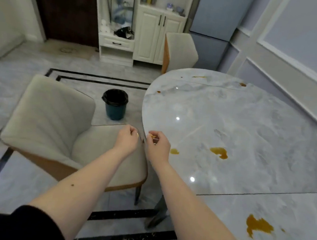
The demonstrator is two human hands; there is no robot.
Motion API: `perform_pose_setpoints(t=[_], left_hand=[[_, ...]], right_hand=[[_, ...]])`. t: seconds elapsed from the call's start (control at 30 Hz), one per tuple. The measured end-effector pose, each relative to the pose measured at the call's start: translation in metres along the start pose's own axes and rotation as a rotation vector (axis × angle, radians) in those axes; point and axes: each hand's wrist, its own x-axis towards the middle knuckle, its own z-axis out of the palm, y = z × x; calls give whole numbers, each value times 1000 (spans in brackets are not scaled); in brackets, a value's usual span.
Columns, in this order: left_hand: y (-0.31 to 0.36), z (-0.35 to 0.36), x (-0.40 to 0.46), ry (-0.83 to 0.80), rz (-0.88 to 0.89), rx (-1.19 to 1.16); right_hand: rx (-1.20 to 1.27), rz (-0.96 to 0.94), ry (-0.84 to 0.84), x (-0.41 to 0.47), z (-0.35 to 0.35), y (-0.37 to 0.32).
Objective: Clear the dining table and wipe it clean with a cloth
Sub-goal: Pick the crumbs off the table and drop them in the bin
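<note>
Left hand: the left hand [126, 139] is held over the chair seat, just beside the table's edge, fingers curled inward; a pale yellow speck shows at the fingertips, but what it is cannot be told.
Right hand: the right hand [157, 146] is held at the table's rim, fingers curled, and a small yellow scrap [151, 135] is pinched between thumb and fingertips.
Sleeves: both forearms are bare; black sleeves are pushed up near the elbows.
Dining table: the dining table [242, 119] is reached from the right hand outward; its top is rounded, glossy, grey-white marble with a thin seam across it.
Stains: amber-brown spills [219, 152] are seen just right of the right hand, with a larger blot [258, 226] nearer the viewer and small spots at the far edge.
Chair: a cream upholstered chair [55, 120] with a tan underside is placed beneath the left hand.
Bin: a round teal bin [115, 105] lined with a black bag is stood on the floor beyond the hands, between chair and table.
Far chair: a second cream chair [179, 51] is set at the table's far end.
Floor: polished grey tile with black border lines.
</note>
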Motion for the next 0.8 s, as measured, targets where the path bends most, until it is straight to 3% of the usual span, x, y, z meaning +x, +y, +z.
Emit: perform_pose_setpoints(t=[0.33,0.8], left_hand=[[-50,-161,7,269,-69,-39],[-52,-284,94,518,-163,-62]], right_hand=[[7,-137,-281,-42,117,-102],[120,-271,-459,26,264,-196]])
